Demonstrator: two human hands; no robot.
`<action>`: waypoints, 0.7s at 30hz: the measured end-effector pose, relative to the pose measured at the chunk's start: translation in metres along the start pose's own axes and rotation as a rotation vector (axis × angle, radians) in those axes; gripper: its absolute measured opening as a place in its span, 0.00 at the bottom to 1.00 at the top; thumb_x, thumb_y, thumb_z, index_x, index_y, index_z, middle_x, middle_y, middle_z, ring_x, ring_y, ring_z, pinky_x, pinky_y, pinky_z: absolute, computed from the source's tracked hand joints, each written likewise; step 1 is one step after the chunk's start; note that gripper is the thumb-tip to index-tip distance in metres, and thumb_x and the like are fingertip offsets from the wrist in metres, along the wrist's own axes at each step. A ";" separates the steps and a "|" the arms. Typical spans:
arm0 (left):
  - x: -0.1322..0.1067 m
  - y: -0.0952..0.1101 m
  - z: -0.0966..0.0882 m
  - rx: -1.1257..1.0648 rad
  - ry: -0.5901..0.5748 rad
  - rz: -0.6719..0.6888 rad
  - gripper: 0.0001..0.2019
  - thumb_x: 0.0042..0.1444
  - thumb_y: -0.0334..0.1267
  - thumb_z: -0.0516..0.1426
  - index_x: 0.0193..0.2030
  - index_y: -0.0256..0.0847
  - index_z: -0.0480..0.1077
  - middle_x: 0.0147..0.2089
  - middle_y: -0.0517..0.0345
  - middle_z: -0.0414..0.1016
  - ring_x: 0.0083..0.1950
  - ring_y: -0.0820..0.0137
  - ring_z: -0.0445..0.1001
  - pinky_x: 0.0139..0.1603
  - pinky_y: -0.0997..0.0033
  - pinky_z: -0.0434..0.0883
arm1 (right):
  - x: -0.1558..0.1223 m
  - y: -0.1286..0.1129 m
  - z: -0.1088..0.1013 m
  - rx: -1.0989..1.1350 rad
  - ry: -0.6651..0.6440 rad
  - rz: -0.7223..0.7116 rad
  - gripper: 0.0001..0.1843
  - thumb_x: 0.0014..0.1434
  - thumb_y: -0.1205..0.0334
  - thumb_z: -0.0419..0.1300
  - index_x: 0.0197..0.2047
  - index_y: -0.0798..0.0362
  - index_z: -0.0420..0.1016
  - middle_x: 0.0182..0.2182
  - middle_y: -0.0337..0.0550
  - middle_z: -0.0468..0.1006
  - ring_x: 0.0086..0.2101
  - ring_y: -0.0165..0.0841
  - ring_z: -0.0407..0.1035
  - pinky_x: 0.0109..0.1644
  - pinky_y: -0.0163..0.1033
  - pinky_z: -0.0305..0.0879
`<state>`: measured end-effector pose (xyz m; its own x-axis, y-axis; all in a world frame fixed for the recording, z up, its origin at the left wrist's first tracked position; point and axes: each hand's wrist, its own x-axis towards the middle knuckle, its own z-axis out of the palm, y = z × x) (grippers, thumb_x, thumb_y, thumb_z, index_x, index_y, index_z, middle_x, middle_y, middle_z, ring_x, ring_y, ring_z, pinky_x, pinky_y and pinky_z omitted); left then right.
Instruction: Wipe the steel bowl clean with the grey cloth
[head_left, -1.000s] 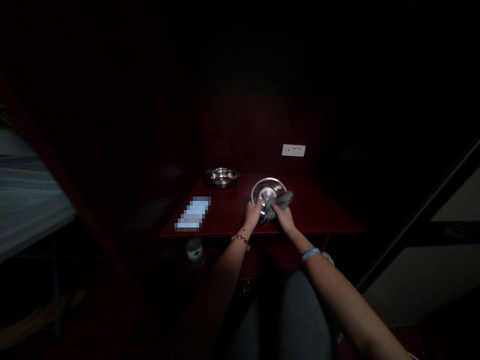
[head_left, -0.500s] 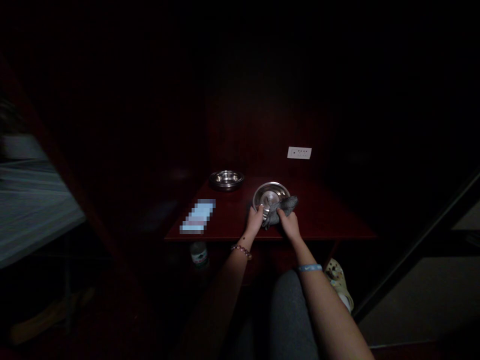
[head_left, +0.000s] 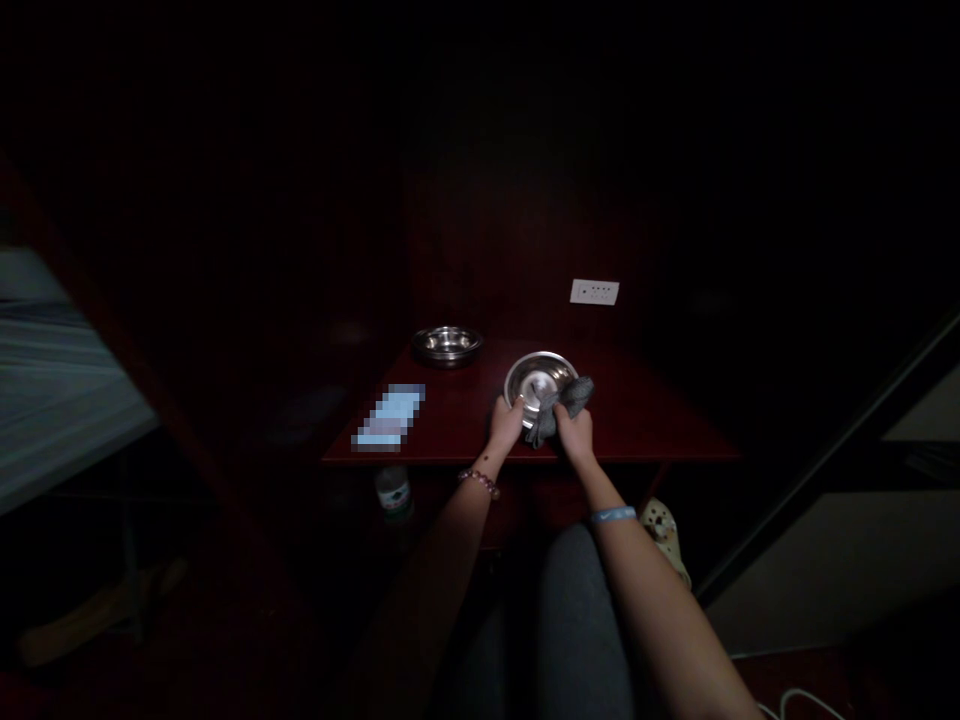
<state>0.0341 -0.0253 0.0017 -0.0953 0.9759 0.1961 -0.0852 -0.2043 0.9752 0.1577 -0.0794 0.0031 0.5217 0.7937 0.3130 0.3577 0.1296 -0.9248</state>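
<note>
A shiny metal bowl is tilted toward me over the dark red table. My left hand grips its near left rim, thumb on the inside and the other fingers hidden beneath. In my right hand is a bunched grey cloth, pressed against the bowl's right side and rim. Part of the cloth hangs down between the two hands. Farther back on the left, other metal bowls seem to be stacked; how many I cannot tell.
A lit, blurred-out rectangular thing lies at the table's left. The table meets a wall with a white socket panel. Below are a bottle and a pale clog. Dark panels enclose both sides.
The whole view has shifted slightly, so the table sits higher in it. My left hand keeps its hold on the bowl; the cloth in my right hand has changed its folds a little.
</note>
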 end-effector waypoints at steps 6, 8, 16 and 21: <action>-0.002 0.006 -0.002 0.038 0.040 -0.005 0.08 0.53 0.30 0.58 0.40 0.34 0.76 0.42 0.46 0.82 0.45 0.62 0.79 0.49 0.67 0.72 | -0.003 -0.003 -0.001 -0.046 0.035 0.008 0.15 0.54 0.52 0.57 0.28 0.54 0.76 0.29 0.51 0.82 0.37 0.45 0.79 0.41 0.39 0.71; -0.002 0.007 -0.003 0.039 0.027 0.018 0.08 0.52 0.29 0.57 0.38 0.34 0.77 0.41 0.46 0.82 0.44 0.61 0.79 0.49 0.66 0.73 | -0.003 -0.002 -0.001 -0.041 0.018 -0.001 0.15 0.55 0.52 0.57 0.28 0.54 0.77 0.28 0.51 0.82 0.38 0.45 0.79 0.41 0.38 0.72; 0.000 -0.001 -0.005 -0.032 -0.043 0.106 0.07 0.56 0.34 0.58 0.40 0.36 0.75 0.44 0.45 0.81 0.49 0.61 0.79 0.55 0.65 0.71 | 0.003 0.007 0.003 -0.022 0.009 -0.028 0.17 0.56 0.51 0.57 0.30 0.56 0.77 0.31 0.53 0.83 0.38 0.44 0.79 0.40 0.37 0.71; -0.003 -0.001 -0.006 -0.032 -0.009 0.157 0.17 0.58 0.36 0.58 0.54 0.37 0.69 0.53 0.43 0.78 0.54 0.60 0.77 0.61 0.59 0.68 | 0.004 0.009 0.006 0.002 0.002 -0.028 0.17 0.57 0.51 0.56 0.32 0.56 0.78 0.34 0.53 0.83 0.40 0.44 0.79 0.43 0.38 0.72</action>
<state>0.0280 -0.0284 -0.0006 -0.1009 0.9323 0.3474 -0.1011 -0.3570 0.9286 0.1585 -0.0709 -0.0055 0.5128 0.7886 0.3394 0.3709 0.1530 -0.9160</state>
